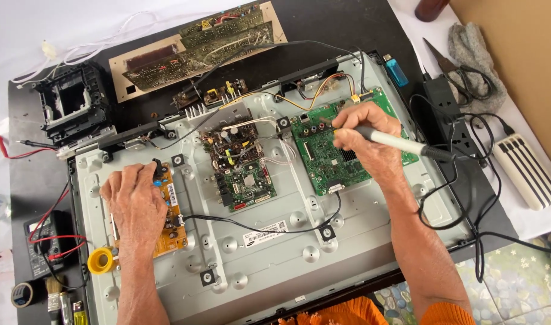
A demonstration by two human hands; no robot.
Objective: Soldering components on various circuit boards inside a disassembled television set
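Observation:
An opened flat-panel chassis [347, 247] lies on the table with three circuit boards mounted on it. My right hand [369, 135] grips a soldering iron [402, 144] with a grey handle, its tip over the green main board [332, 159]. My left hand [134, 201] rests flat on the orange power board [170, 232] at the left, fingers spread. A darker middle board [239, 159] sits between the two hands.
A yellow solder reel [100, 260] lies by my left wrist. A multimeter [47, 241] with red leads sits at the left edge. Older circuit boards [209, 42], a black plastic frame [74, 102], a power strip [453, 117], scissors [450, 69], a blue lighter [397, 72] and a white striped box [526, 171] surround the panel.

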